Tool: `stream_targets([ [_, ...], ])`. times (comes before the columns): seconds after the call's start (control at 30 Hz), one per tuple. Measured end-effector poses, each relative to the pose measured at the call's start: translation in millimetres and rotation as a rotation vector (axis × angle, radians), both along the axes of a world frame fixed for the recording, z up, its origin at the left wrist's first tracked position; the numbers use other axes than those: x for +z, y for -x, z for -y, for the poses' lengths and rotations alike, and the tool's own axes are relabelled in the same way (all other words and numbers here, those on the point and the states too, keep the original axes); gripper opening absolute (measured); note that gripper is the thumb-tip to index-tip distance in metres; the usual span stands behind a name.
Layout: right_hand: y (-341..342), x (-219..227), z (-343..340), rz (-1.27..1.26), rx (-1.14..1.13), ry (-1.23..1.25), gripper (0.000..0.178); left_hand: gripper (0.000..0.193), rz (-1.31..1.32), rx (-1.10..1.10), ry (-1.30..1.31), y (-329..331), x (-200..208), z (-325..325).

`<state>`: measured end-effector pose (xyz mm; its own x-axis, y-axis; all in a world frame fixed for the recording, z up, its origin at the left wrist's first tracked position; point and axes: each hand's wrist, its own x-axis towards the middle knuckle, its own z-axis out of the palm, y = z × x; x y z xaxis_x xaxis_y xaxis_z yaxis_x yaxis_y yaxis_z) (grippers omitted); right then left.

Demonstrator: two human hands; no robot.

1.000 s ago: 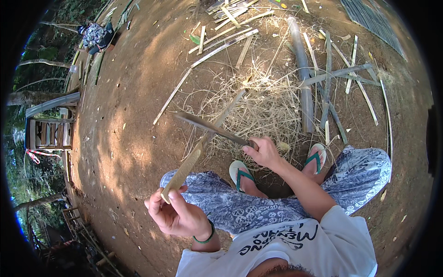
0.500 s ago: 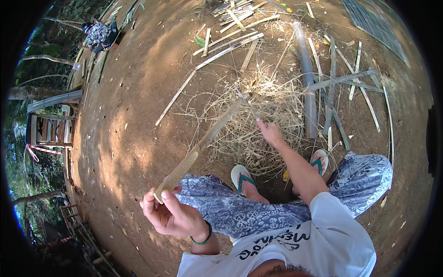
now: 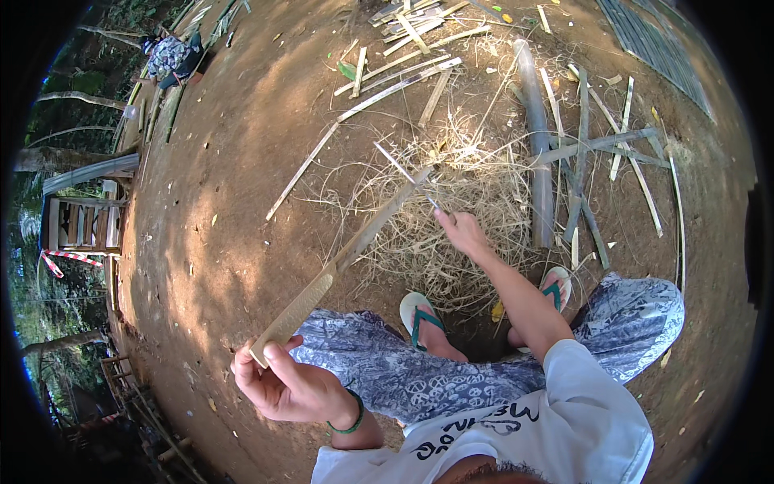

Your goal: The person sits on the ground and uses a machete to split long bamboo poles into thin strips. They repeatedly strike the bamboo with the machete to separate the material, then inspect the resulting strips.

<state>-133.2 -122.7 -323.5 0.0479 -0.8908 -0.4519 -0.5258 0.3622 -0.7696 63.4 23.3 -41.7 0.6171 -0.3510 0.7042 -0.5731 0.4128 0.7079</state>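
Slanting forward-right: strip [image 3: 343,261] in left hand [image 3: 292,385]

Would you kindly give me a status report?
Left hand: pinching flat, tan bamboo strip. Right hand: gripping long metal-bladed knife, blade crossing strip's far end. Tangled pale shavings beneath.

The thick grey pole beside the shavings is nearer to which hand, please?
Right. The right hand, holding a knife, is left of the pole; the left hand, gripping a bamboo strip, is farther away, lower left.
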Motion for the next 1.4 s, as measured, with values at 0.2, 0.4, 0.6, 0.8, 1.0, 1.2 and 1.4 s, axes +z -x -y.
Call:
stream_targets([
  [0.2, 11.9, -36.9, 13.4, -0.074, -0.170, -0.154, 0.076, 0.017, -0.034, 0.095, -0.032, -6.5, 17.7, 21.5],
  [0.4, -2.6, 16.2, -47.6, 0.017, -0.189, 0.227, 0.072, 0.016, 0.013, 0.081, 0.208, -30.9, 82.0, -11.4],
  [0.6, 8.9, -0.4, -120.1, 0.001, -0.317, 0.177, 0.066, 0.014, -0.049, -0.008, 0.144, -28.3, 91.4, -26.4],
  [0.8, 15.1, 18.7, -117.2, 0.079, -0.231, -0.014, 0.070, 0.013, 0.029, 0.064, -0.012, -4.8, 66.9, 6.6],
  [1.0, 9.4, 63.7, -126.7, 0.237, 0.111, 0.415, 0.073, 0.014, 0.027, 0.139, -0.044, -3.5, 71.6, 9.6],
  [1.2, 39.1, -42.4, -126.4, -0.188, -0.369, 0.032, 0.059, 0.014, 0.079, 0.138, -0.107, 4.7, 77.8, 22.8],
  [1.4, 3.3, 79.8, -112.5, 0.147, -0.021, 0.173, 0.061, 0.016, 0.046, 0.200, -0.126, 5.5, 72.4, 24.4],
])
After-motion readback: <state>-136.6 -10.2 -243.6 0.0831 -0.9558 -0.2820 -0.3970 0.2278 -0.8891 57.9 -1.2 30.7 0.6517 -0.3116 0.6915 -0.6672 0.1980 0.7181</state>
